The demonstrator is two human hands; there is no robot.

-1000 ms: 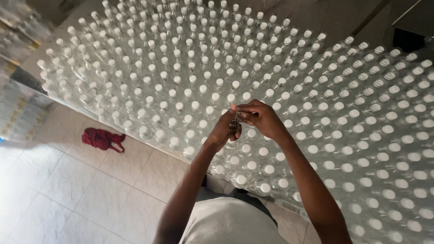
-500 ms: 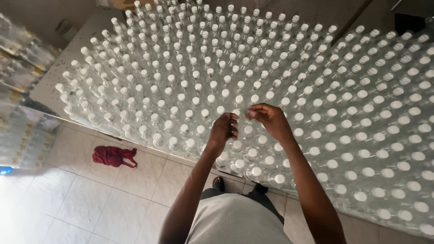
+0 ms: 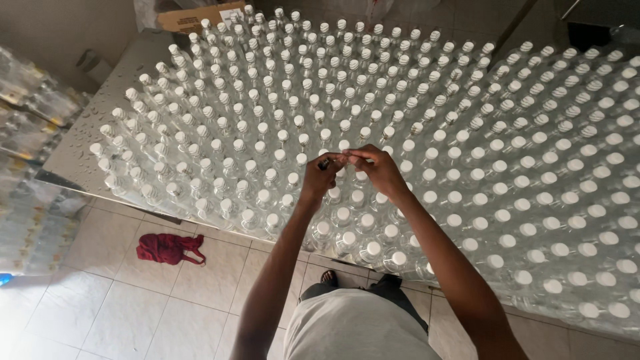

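Both arms reach up from the bottom of the frame and meet just left of centre, over the near rows of clear plastic bottles with white screw caps [image 3: 427, 120] that pack the wet steel desk [image 3: 73, 153] almost edge to edge. The left hand [image 3: 325, 175] is bent at the wrist, fingers curled in, pinching something small and dark between thumb and fingertips; it's too tiny to say what it is. The right hand [image 3: 377, 168] comes in from the right with knuckles up, fingers folded down so its tips touch the left hand's at that same spot, so both grips are closed on that little piece, right above one white bottle cap [image 3: 343, 145] in the middle of the frame.

Lower left, a crumpled red cloth [image 3: 165, 247] lies on the pale tiled floor [image 3: 133, 313]. A brown cardboard box [image 3: 200, 17] sits at the upper left, behind the bottles. More wrapped bottle packs [image 3: 27, 120] are stacked along the left edge.
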